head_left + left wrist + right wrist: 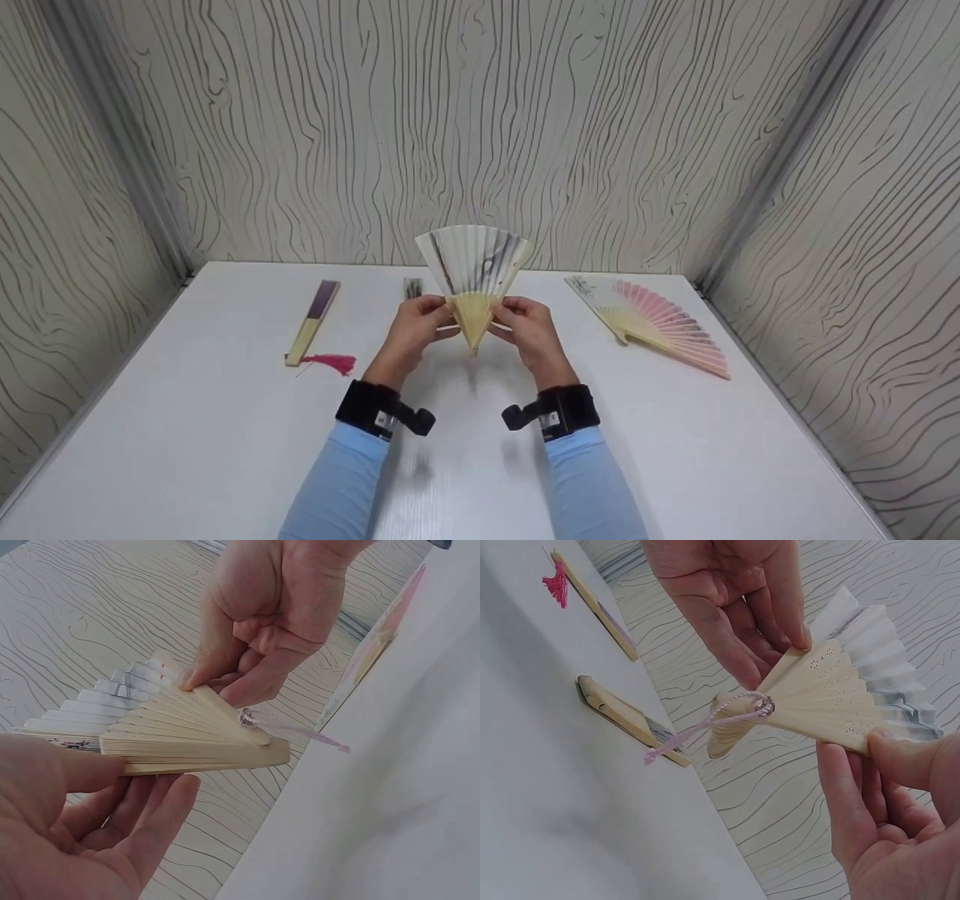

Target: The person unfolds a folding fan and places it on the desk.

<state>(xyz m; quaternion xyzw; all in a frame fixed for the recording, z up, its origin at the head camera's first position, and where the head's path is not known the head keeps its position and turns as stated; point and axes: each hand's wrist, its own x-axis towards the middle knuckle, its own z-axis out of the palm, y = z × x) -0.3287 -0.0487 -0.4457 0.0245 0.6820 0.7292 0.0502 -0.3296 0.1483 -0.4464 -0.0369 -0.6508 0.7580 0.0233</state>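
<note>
A half-spread folding fan [472,262] with a white, grey-painted leaf and pale pierced ribs [817,690] is held up over the table, its pivot end pointing down. My left hand [416,330] pinches one outer rib between thumb and fingers. On the opposite outer rib, my right hand [531,334] has the same kind of pinch. A pale pink cord [300,729] hangs from the pivot, seen in both wrist views. Behind the left hand lies a closed folding fan [412,287], mostly hidden in the head view; the right wrist view shows its wooden guard [622,714].
At the left of the white table [225,450] lies a closed fan [313,322] with a purple leaf and a red tassel [334,363]. On the right rests an open pink fan [660,315]. Patterned panels [465,112] enclose the back and sides.
</note>
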